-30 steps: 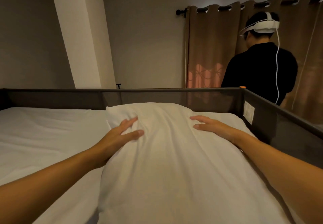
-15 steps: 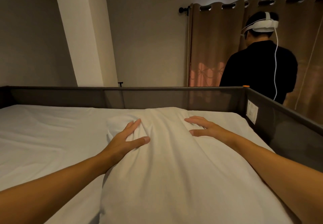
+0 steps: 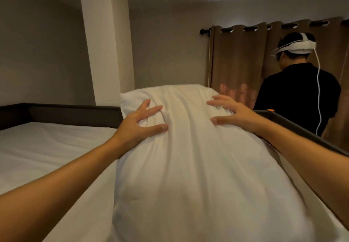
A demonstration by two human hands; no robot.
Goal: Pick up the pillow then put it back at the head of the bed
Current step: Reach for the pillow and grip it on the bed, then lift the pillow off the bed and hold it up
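Pillow (image 3: 188,166): along right edge of bed (image 3: 47,156), long axis running away from person toward far rail (image 3: 75,110); far end raised above rail. Left hand (image 3: 139,122), right hand (image 3: 235,115): 2 spread-fingered grips bunching cover, equally near. Judged set-down: straight ahead.

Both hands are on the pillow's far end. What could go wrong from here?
The left hand and right hand grip only bunched cover near the far end of the pillow; the fabric may slip and the pillow drop. The pillow lies close along the dark bed rail; it might snag there or tip over toward the person in black beyond.
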